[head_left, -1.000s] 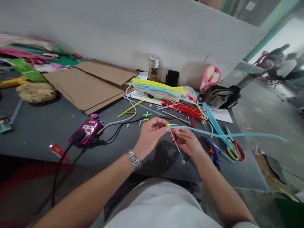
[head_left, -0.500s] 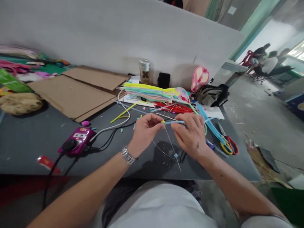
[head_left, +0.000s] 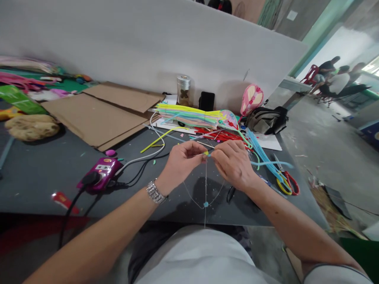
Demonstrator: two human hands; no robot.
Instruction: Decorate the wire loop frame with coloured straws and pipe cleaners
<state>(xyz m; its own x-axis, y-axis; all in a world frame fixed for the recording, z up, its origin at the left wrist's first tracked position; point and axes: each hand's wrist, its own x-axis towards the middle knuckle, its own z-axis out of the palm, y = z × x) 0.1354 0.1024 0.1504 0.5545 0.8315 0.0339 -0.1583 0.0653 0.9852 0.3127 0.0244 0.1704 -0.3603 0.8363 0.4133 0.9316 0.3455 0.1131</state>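
Between finger and thumb, my left hand [head_left: 184, 161] pinches the top of a thin wire frame [head_left: 206, 181], where a small yellow piece [head_left: 206, 152] shows. The frame hangs down towards me, with curved wires on both sides meeting at a light blue knot [head_left: 206, 204]. My right hand [head_left: 235, 165] is closed on a light blue pipe cleaner [head_left: 274, 163]. Its short end meets the yellow piece, while the long tail sticks out to the right past the hand. The fingertips of both hands are almost touching, and they partly hide the join.
Behind the hands lie bundled coloured pipe cleaners [head_left: 189, 115] and red ones [head_left: 225, 135]. Scissors [head_left: 288, 183] and blue pipe cleaners [head_left: 260, 148] are at right. A purple power strip [head_left: 99, 175], cables and cardboard [head_left: 100, 118] lie left. People [head_left: 337, 81] sit far off.
My right hand has moved left, close against my left fingertips, so less blue pipe cleaner shows between them. The wire frame has swung from slanting to hanging nearly straight.
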